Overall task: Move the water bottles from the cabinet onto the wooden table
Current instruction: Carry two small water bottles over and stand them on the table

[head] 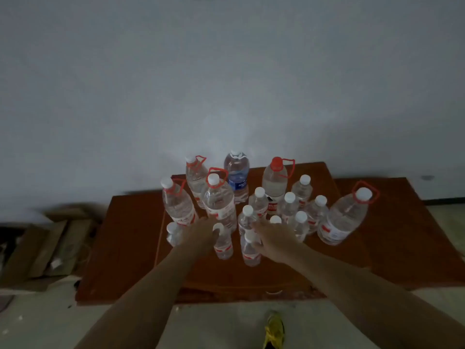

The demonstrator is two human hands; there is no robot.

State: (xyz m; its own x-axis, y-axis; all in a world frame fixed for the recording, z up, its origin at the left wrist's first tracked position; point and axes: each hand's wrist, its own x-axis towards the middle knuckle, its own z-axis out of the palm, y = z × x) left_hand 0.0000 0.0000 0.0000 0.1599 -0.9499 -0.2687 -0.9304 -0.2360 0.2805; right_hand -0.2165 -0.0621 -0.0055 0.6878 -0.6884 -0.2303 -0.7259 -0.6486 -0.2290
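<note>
Hands among clear, round plastic bottles

bottles crowded together, table edges bare

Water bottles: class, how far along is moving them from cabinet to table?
Done: unclear; all bottles in view stand together on one red-brown wooden top, cabinet or table I cannot tell. In hand: left hand grips the left front bottle, right hand the right front bottle. Left: large handled bottles and other small ones, untouched.
</note>
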